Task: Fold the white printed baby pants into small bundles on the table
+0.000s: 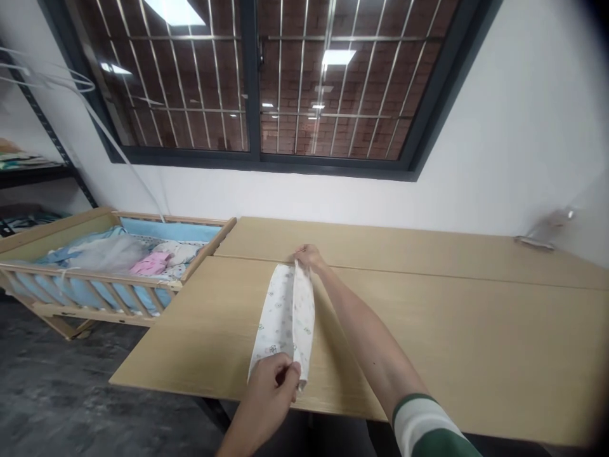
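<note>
Table (476, 330); cloth (285, 317) pinched: left hand (273, 381), right hand (309, 256)

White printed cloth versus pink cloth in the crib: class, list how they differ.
The white printed cloth is stretched into a long strip; the pink cloth lies crumpled. The white printed cloth is over the light wooden table; the pink cloth is in the wooden crib. The left hand and right hand pinch the white printed cloth's ends; no hand touches the pink cloth. Both are fabric.
</note>
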Demonstrator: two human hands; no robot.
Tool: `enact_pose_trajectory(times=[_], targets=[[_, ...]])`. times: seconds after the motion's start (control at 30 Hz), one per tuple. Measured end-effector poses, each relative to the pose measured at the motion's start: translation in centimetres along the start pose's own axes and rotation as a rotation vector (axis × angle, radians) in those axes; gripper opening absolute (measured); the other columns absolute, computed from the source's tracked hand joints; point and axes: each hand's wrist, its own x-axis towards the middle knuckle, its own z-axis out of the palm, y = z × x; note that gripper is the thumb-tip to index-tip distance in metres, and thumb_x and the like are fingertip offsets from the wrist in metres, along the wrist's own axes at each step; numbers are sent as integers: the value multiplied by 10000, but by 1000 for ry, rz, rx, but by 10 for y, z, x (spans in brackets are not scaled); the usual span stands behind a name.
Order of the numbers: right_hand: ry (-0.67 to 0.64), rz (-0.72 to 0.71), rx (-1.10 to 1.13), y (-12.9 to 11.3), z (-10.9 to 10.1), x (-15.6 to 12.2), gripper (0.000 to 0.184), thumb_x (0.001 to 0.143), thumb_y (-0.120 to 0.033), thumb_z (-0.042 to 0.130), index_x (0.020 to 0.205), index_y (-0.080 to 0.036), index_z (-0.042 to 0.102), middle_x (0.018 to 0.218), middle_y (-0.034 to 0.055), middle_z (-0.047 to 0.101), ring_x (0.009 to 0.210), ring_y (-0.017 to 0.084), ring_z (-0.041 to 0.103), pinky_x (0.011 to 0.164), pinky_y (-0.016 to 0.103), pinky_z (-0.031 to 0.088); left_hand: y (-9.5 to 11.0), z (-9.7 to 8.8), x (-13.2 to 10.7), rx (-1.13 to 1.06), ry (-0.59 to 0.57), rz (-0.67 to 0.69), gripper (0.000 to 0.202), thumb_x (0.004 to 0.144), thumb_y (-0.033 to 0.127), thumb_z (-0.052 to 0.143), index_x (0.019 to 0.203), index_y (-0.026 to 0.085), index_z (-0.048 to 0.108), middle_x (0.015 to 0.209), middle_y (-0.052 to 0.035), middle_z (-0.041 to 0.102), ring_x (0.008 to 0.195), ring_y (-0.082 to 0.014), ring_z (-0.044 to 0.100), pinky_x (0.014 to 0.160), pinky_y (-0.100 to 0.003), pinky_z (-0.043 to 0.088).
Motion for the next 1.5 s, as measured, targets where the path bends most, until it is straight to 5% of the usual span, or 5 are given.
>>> enact_pose_trajectory(times=[0.3,0.67,1.0,1.17,1.5], targets=[[7,-42,-242,-7,79,4,209,689,-92,713,866,-177,640,843,30,707,758,147,654,597,190,425,-54,-40,-9,318,165,-89,385,910,409,416,576,221,450,557,7,541,592,-167,540,590,-287,303],[-44,-132,-349,-21,85,-14,166,861,-290,642,974,-169,644,959,86,724,887,208,670,740,270,478,-49,-42,-20,906,225,-266,343,936,432,468,702,232,620,716,-70,717,711,-277,687,596,-316,339],[-612,-924,-260,-48,47,-164,523,1022,-434,472,1493,-210,438,1540,119,477,1415,241,448,1159,403,354,-75,15,-37,935,507,412,535,924,495,492,1368,207,576,1401,-172,602,1223,-371,598,951,-495,502],[-938,-1152,-275,-19,36,-243,602,1025,-314,474,1588,-207,291,1640,106,304,1537,205,217,1245,354,205,-113,49,-45,1095,523,421,448,809,552,593,1142,292,744,1163,-157,734,1102,-413,652,929,-582,516],[-893,-947,-509,20,39,-195,571,1057,-495,343,1583,-276,306,1679,63,177,1558,203,120,1260,416,76,-125,38,-47,1262,544,542,738,821,623,611,1489,342,472,1371,-136,632,1249,-381,576,946,-504,467]])
